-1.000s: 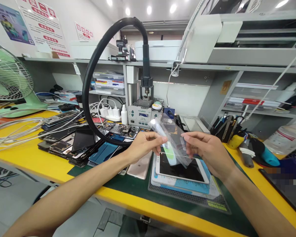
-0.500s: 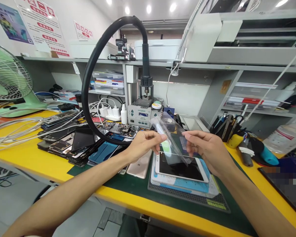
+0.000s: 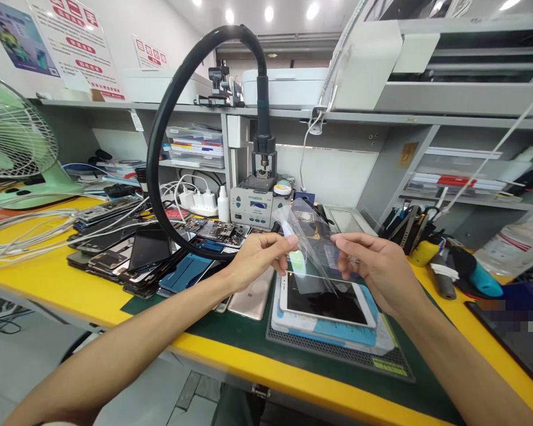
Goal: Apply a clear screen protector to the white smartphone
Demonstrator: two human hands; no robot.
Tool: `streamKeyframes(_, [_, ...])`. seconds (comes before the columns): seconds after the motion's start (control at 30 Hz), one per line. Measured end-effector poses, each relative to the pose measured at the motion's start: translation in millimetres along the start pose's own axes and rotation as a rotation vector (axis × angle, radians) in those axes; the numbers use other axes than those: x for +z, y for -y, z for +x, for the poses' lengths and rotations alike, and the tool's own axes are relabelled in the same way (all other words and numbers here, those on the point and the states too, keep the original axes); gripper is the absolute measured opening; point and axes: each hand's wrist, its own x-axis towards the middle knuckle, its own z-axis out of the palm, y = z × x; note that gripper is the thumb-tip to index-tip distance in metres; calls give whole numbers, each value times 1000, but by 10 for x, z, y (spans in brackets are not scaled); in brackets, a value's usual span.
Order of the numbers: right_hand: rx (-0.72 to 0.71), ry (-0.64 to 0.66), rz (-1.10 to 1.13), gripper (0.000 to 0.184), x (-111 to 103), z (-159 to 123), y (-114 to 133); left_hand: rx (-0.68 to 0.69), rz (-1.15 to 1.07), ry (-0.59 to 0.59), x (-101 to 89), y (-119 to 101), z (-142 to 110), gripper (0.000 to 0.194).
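Observation:
A clear plastic film (image 3: 310, 244) with a green label is stretched between my two hands, tilted above a white tablet. My left hand (image 3: 263, 253) pinches its left edge between thumb and fingers. On the opposite side, my right hand (image 3: 369, 263) grips the film's other edge with curled fingers. Beneath lies the white tablet (image 3: 328, 303), its dark screen facing up and partly seen through the film. The tablet rests on a blue and white pad (image 3: 288, 325) over a dark perforated mat (image 3: 337, 355). Beside it, a gold tablet back with an MI logo (image 3: 251, 297) lies under my left wrist.
Stacked phone parts (image 3: 133, 254) crowd the left of the yellow bench (image 3: 89, 302). Behind stands a grey hot-air station (image 3: 251, 207) with a black hose (image 3: 153, 136) arching over the bench. Tools (image 3: 411, 231) and a turquoise-handled item (image 3: 486, 281) sit at right; a green fan (image 3: 15, 133) at left.
Both hands keep hold of the film. Its tilt and reflections have shifted slightly, while the tablet below stays in place.

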Motion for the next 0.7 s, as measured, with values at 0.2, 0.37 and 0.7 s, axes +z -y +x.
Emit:
streamKeyframes(0.2, [-15,-19,20,36,-22,-1,-18,5,-3,-1,-21,24,-3,52])
streamKeyframes(0.37, [-26,-38,24,32,-23,13,-37,-16,-11,-4,-34,24,11,53])
streamKeyframes(0.7, [-37,-67,54,36,-14,8,-16,-22,-9,-4,-34,11,-2,51])
